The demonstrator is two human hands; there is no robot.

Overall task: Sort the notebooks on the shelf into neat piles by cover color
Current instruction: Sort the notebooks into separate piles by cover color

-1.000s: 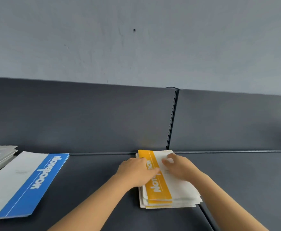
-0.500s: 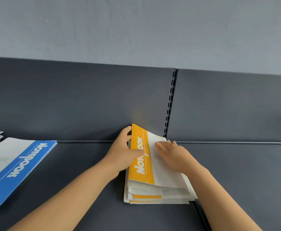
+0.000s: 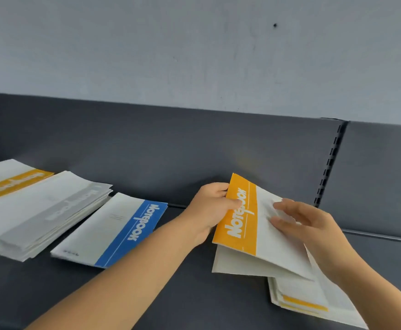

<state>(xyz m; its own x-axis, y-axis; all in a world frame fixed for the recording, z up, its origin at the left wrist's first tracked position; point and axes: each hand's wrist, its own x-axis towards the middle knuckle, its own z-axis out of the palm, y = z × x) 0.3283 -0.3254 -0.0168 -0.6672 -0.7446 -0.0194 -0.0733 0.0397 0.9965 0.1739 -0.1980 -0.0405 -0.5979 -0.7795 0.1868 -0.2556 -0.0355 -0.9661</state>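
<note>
My left hand [image 3: 210,211] grips the spine edge of a yellow-banded notebook [image 3: 244,225], lifted and tilted above the shelf, with at least one more notebook under it in the same grip. My right hand [image 3: 306,225] rests with spread fingers on its white cover. Below, at the lower right, lies the pile of yellow-banded notebooks [image 3: 304,301]. A blue-banded notebook [image 3: 113,229] lies flat to the left. Further left sits a stack topped by a grey-banded notebook [image 3: 40,210], with a yellow-banded one [image 3: 11,182] behind it.
The dark grey shelf [image 3: 194,294] has a dark back panel and a slotted upright [image 3: 330,163] at the right. A pale wall rises above it. Bare shelf surface shows between the blue notebook and the yellow pile.
The top yellow notebook has come up off its pile and moved left in my left hand. My view has swung left, bringing the grey-topped stack into sight.
</note>
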